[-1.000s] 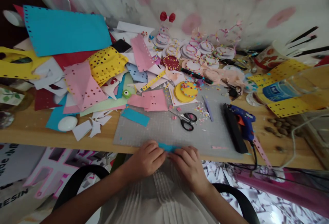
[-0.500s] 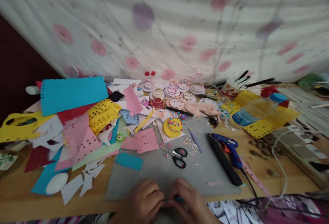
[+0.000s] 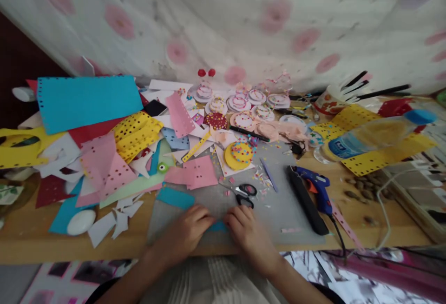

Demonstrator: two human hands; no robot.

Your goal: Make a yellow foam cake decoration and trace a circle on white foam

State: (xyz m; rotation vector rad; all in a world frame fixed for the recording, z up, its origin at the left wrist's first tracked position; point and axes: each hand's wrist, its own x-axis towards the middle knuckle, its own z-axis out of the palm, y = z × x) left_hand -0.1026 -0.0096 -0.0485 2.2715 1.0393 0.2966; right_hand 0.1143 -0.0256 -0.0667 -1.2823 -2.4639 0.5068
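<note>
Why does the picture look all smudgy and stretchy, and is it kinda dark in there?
Head view: the left hand and right hand look soft and smudgy, maybe from moving; the bottle seems stretched towards the right edge, probably by a wide lens; the light is dim, with the curtain pale and the left edge darkest.

The blue paper (image 3: 218, 226) is a small, bright strip. It goes sideways between the left grip (image 3: 191, 228) and the right grip (image 3: 245, 232). Fingers hide both ends, so only the middle shows.
</note>
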